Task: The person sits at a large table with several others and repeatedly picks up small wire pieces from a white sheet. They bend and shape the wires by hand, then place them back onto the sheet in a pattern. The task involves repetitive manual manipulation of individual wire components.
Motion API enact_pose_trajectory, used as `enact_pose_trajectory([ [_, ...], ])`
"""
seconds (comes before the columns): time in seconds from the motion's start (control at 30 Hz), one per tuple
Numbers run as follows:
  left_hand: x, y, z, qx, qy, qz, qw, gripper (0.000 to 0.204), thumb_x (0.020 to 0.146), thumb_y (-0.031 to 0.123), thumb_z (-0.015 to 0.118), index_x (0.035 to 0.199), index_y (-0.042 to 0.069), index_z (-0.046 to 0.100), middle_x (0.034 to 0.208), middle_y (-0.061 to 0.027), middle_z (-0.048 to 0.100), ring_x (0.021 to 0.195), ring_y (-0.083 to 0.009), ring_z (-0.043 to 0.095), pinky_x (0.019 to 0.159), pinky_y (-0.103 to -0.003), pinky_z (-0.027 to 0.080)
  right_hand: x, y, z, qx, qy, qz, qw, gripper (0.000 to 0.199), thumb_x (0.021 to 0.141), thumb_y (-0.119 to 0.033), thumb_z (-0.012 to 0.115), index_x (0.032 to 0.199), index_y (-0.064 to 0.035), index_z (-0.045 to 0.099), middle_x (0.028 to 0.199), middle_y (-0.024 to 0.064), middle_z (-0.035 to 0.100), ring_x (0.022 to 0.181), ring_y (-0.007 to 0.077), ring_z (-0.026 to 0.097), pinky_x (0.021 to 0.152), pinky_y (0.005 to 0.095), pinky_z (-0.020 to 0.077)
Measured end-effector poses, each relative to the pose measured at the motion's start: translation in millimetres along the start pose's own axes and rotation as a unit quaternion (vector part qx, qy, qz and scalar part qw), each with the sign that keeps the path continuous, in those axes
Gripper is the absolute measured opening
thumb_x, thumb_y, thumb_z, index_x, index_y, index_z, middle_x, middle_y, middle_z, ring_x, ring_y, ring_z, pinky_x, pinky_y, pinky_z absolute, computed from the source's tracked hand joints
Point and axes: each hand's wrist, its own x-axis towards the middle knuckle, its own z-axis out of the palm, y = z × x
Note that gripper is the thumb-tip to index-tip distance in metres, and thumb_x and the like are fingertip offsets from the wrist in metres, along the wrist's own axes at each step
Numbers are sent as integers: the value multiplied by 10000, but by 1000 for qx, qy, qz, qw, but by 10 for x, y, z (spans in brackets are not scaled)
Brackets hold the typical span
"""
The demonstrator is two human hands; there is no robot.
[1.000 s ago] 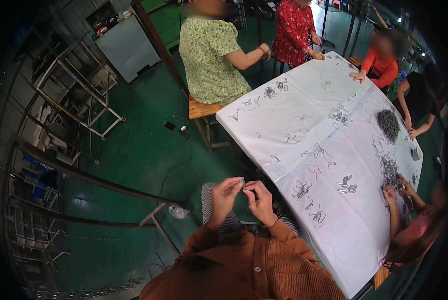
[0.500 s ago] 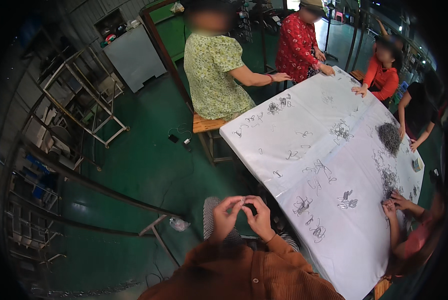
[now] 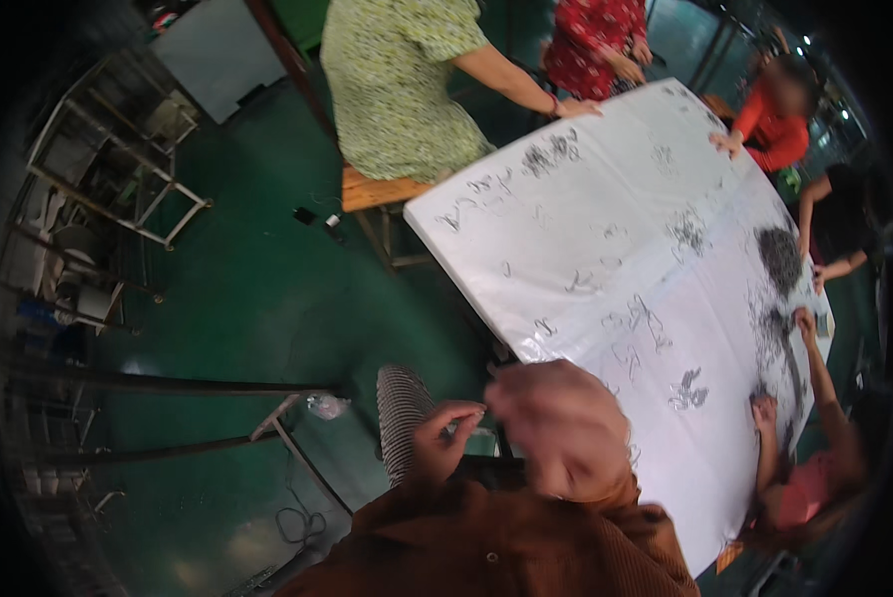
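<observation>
Lower centre: left hand (image 3: 445, 438) pinching tiny pale item (image 3: 471, 416), too small to identify; blurred right hand (image 3: 556, 433) beside it, grip unclear; white desk (image 3: 606, 179) right.

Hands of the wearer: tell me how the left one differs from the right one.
The left hand is sharp, its fingers pinched together on something too small to make out; the right hand is a blurred shape with no separate fingers visible. The right hand looks larger and overlaps the white table edge; the left sits beside it. Both emerge from brown sleeves.
</observation>
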Motion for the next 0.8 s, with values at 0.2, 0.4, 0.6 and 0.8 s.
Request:
enact_pose_trajectory([
  [0.2, 67, -125, -38, -14, 18, 6, 1000, 123, 849, -76, 627, 949, -27, 678, 940, -124, 699, 852, -200, 675, 768, -288, 531, 520, -281, -105, 69, -38, -9, 997, 117, 778, -85, 658, 873, -22, 685, 952, 135, 656, 782, 276, 666, 662, 403, 575],
  [0.4, 426, 676, 24, -111, -68, 197, 972, 322, 835, 220, 639, 1007, -53, 651, 1009, -229, 642, 900, -354, 638, 779, -448, 503, 401, -178, -16, 59, -40, -70, 995, 165, 789, -107, 643, 934, -55, 701, 953, 108, 649, 807, 245, 655, 655, 371, 564],
  [0.6, 84, -313, 108, -47, 12, 12, 999, 127, 866, -35, 605, 984, -48, 650, 975, -149, 675, 898, -218, 649, 806, -320, 515, -821, 198, -443, -105, -86, 203, 970, 169, 803, -97, 625, 946, -59, 707, 865, 75, 654, 788, 236, 651, 624, 353, 528],
  [0.8, -27, -431, 134, 0, 22, -18, 1000, 135, 883, -84, 596, 1005, -43, 638, 988, -120, 679, 892, -154, 640, 812, -268, 514, -2305, 719, -2057, -390, -57, 526, 754, 198, 783, -34, 646, 948, -95, 738, 929, 117, 685, 816, 274, 675, 730, 356, 531],
])
